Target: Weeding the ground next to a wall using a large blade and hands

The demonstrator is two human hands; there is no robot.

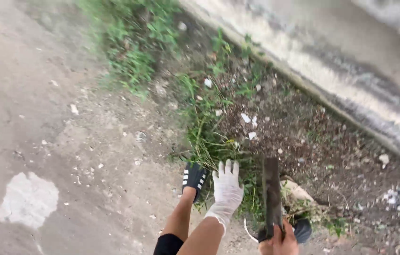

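Your right hand (279, 242), cut off by the frame's bottom edge, clamps a dark blade (272, 194). Your gloved left hand (227, 189), fingers spread, touches the weeds (209, 141) on dirt ground (68, 118) beside a concrete wall (351, 71).

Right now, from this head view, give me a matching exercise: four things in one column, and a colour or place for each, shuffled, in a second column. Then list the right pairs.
Things
1. left hand
2. right hand
3. sandal
4. wall

Descriptions
A. black with white stripes, on the foot at the edge of the grass
B. pale concrete, running along the upper right
C. in a white glove, fingers spread over the grass
D. bare, gripping the handle of a dark flat blade

Pairs: 1-C, 2-D, 3-A, 4-B
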